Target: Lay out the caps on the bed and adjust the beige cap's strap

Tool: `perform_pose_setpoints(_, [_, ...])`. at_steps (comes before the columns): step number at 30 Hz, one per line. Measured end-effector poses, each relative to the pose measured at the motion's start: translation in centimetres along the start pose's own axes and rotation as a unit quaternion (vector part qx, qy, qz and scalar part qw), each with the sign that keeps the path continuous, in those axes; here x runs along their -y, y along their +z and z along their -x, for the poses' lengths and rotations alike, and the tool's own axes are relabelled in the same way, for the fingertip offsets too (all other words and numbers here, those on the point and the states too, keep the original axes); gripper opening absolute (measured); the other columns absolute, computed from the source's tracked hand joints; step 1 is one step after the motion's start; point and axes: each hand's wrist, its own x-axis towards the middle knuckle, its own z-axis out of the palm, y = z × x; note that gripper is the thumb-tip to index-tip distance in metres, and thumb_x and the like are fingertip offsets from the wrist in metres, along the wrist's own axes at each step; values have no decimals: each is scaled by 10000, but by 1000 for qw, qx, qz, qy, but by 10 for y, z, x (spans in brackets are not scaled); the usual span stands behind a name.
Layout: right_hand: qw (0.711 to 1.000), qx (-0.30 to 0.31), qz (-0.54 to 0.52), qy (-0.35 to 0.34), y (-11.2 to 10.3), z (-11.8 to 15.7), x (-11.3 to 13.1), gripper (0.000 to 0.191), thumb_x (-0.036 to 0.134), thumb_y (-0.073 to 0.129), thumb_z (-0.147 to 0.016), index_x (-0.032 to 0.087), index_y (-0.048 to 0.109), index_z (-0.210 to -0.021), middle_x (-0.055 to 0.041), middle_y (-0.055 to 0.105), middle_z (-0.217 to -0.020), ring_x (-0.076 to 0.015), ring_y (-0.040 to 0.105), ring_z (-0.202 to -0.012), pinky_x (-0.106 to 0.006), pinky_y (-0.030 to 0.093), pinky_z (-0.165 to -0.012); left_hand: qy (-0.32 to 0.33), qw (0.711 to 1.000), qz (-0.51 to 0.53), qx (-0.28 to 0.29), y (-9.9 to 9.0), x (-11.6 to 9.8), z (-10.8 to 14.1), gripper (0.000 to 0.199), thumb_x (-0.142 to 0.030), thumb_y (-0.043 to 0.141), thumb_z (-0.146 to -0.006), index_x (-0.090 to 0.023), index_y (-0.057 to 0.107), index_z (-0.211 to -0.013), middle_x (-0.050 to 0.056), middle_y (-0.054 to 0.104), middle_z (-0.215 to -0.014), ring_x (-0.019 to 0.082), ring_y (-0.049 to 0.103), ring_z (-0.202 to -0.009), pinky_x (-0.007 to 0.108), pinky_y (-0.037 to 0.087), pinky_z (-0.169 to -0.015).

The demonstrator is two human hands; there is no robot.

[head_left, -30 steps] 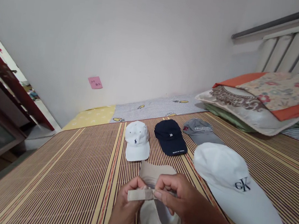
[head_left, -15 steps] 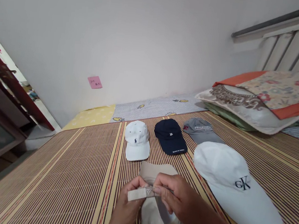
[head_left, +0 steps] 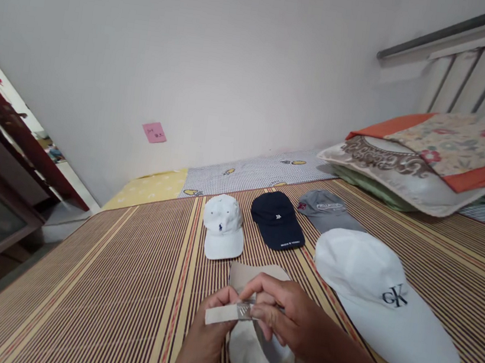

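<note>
A beige cap (head_left: 261, 362) lies upside down at the bottom centre, its brim pointing away from me and its inside partly showing. Across its opening runs a light back strap (head_left: 221, 314) with a metal buckle (head_left: 244, 310). My left hand (head_left: 207, 334) pinches the strap from the left, close to the buckle. From the right, my right hand (head_left: 281, 311) grips the strap at the buckle between thumb and fingers. Just beyond are a white cap (head_left: 223, 226) with a small dark emblem and a navy cap (head_left: 276, 220).
A large white CK cap (head_left: 370, 293) lies to the right, with a grey cap (head_left: 328, 209) behind it. All rest on a striped mat (head_left: 121, 285). Pillows (head_left: 408, 173) are piled at the back right. A pink note (head_left: 154, 132) is on the wall.
My right hand's fingers have shifted slightly left, the index finger now reaching over the buckle. The left hand keeps its pinch. The other caps stay put.
</note>
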Motion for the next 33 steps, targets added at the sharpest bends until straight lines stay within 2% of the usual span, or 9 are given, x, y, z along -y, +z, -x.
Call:
perform_pose_setpoints(7, [1000,23,7,-8,-2,0,-1,191,291,553,-978,179,668,-1083,56,579,-626,-106,463,-504,-211,360,-512,-7,1000,-22,2,-4,0,-2,358,-399,815,-800,-179,549,-703,-54,496,-652,100,362,-632,241,297,-604])
perform_pose_setpoints(12, [1000,20,9,-4,-6,0,1,212,304,556,-974,167,681,-1077,55,573,-613,-110,463,-511,-220,364,-525,-12,1000,19,11,-4,1,-3,418,-539,726,-871,-178,590,-713,-45,483,-660,109,372,-632,254,317,-620])
perform_pose_setpoints(16, [1000,12,21,-15,-8,0,-2,176,294,569,-974,165,672,-1033,59,585,-601,-108,471,-524,-228,369,-558,-10,998,38,44,-8,-3,1,545,-690,565,-916,-168,707,-846,26,601,-795,165,495,-782,295,393,-755])
perform_pose_setpoints(19, [1000,14,24,-13,-9,1,-5,160,275,570,-974,161,675,-1014,59,590,-605,-109,505,-556,-229,377,-579,3,996,-6,90,-15,-8,5,618,-741,592,-865,-159,764,-978,65,663,-887,191,523,-836,309,402,-790])
perform_pose_setpoints(24, [1000,13,29,-1,-8,2,-8,138,237,574,-954,161,683,-991,61,599,-596,-102,510,-545,-217,374,-557,5,996,-15,89,-28,-10,9,660,-747,629,-830,-170,790,-1106,116,718,-1051,265,583,-1010,359,428,-904])
perform_pose_setpoints(28, [999,7,29,13,-5,3,-9,129,220,575,-933,169,687,-967,56,610,-604,-103,518,-538,-210,382,-538,-16,991,-89,99,-28,-11,6,470,-568,805,-769,-168,783,-1014,66,699,-892,194,573,-838,310,412,-785])
perform_pose_setpoints(30, [999,10,32,16,-4,2,-10,125,222,580,-928,172,690,-962,54,612,-605,-105,522,-543,-209,384,-541,-28,989,-111,97,-25,-12,4,373,-496,828,-773,-160,762,-920,26,652,-809,149,534,-760,279,382,-729])
perform_pose_setpoints(33, [999,24,20,26,-5,1,-9,156,279,578,-947,173,689,-975,50,605,-600,-108,515,-525,-214,387,-528,-41,987,-120,95,-22,-13,3,354,-483,827,-776,-153,726,-853,-3,605,-745,122,490,-698,263,345,-679])
